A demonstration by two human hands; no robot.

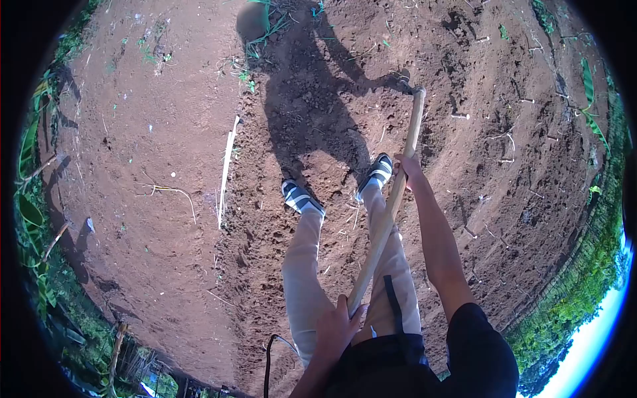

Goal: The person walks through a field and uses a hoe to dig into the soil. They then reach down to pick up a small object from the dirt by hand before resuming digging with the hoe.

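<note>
A hoe [379, 242] with a long, pale wooden handle slants from my waist out to the soil ahead on the right. My left hand [337, 326] is wrapped round the handle's near end, close to my waist. Farther along, my right hand [411, 171] grips the handle above my right foot, with that arm stretched forward. The far end of the handle is down at the loosened brown soil [391, 126]; its head there is dark, small and hard to make out.
My feet in striped sandals [302, 197] stand apart on the soil. A pale split stick [227, 169] lies to the left, near a thin bent twig [169, 190]. A round brownish object [253, 20] sits by grass ahead. Short stakes [460, 116] dot the right side.
</note>
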